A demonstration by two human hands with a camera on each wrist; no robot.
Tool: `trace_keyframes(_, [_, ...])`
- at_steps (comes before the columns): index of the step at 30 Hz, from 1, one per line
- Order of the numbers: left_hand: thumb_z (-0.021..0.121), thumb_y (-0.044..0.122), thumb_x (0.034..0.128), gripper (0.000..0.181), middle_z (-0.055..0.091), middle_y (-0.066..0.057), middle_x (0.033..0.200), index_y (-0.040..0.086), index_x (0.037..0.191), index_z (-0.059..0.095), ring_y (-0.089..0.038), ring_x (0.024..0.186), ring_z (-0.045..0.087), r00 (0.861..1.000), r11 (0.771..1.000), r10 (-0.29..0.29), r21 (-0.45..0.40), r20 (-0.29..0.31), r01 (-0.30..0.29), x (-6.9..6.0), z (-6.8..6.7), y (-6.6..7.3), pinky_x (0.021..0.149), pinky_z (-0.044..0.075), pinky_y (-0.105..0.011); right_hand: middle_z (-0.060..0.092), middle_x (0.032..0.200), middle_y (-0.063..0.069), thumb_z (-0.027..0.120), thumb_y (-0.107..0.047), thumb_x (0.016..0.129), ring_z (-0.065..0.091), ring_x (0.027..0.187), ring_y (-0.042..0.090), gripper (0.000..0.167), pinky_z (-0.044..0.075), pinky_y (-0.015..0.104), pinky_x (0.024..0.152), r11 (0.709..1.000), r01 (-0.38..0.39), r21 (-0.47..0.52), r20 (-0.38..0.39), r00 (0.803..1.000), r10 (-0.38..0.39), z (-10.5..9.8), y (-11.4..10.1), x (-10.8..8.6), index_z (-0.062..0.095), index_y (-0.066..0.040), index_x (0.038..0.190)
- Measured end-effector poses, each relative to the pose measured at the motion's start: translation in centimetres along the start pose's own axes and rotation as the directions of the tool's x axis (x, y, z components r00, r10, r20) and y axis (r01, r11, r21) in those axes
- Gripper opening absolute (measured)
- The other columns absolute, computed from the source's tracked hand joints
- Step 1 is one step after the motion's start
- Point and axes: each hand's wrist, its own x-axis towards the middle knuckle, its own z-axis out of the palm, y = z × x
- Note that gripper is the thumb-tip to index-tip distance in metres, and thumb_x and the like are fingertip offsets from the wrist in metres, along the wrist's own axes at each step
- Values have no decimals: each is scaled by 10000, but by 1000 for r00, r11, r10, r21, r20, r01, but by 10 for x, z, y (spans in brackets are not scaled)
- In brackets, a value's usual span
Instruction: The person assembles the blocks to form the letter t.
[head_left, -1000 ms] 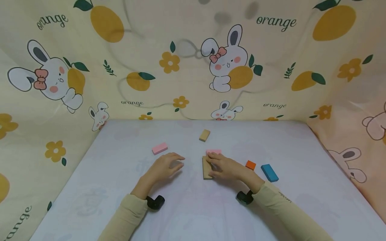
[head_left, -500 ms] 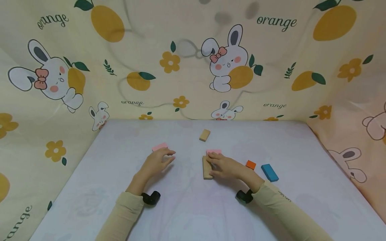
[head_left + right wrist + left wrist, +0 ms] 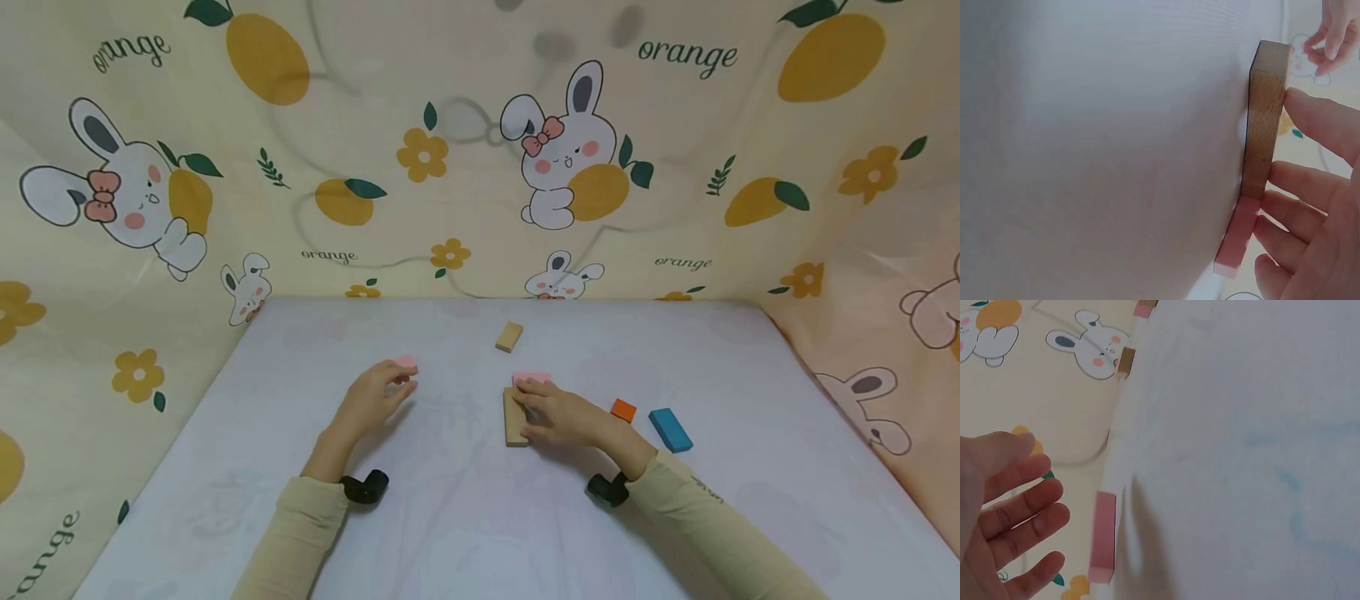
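Note:
My left hand (image 3: 366, 402) hovers over a pink block (image 3: 407, 362), hiding most of it in the head view. From the left wrist view, its loosely spread fingers (image 3: 1035, 515) stand apart from that pink block (image 3: 1103, 537), with nothing held. My right hand (image 3: 561, 414) rests its fingertips on a long wooden block (image 3: 513, 423) lying flat. At the far end of this block, a second pink block (image 3: 534, 377) lies crosswise against it. In the right wrist view, the thumb touches the wooden block (image 3: 1263, 131) and some fingers touch the pink block (image 3: 1237, 237).
A small wooden block (image 3: 509, 337) lies further back on the white table cover (image 3: 465, 517). To the right of my right hand are an orange block (image 3: 623, 410) and a blue block (image 3: 671, 430). A printed cloth (image 3: 465, 192) hangs behind and along the sides.
My left hand has moved left and slightly back, from beside the left pink block to over it. My right hand and the blocks have stayed in place.

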Motion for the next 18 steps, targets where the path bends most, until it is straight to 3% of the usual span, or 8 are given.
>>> trace_keyframes(5, [659,187,908,257,688,-99,1002,62,1129,701,-249,921,649,999,999,-49,-6,-12,49,0,-4,-6,790,525,-413,378,1544,169,629,-330,922,379,1425,357,607,392,538,1098,1000,-14,-12,2,1000,14,0,1,-1,454,-42,1427])
trace_keyframes(12, [683,170,885,269,691,-118,954,17,1106,697,-257,884,654,997,999,-48,-11,-63,47,0,-6,-14,788,522,-422,387,1545,142,627,-349,922,356,1442,343,612,374,545,1112,999,-44,7,16,999,44,-1,2,0,447,-76,1439])
trace_keyframes(18, [682,190,889,293,690,-120,970,46,1144,689,-268,903,651,993,995,-99,-18,-58,98,1,-10,-19,755,512,-389,380,1547,147,626,-339,925,350,1444,350,611,375,547,1110,999,-37,15,20,999,37,-1,1,-1,440,-73,1442])
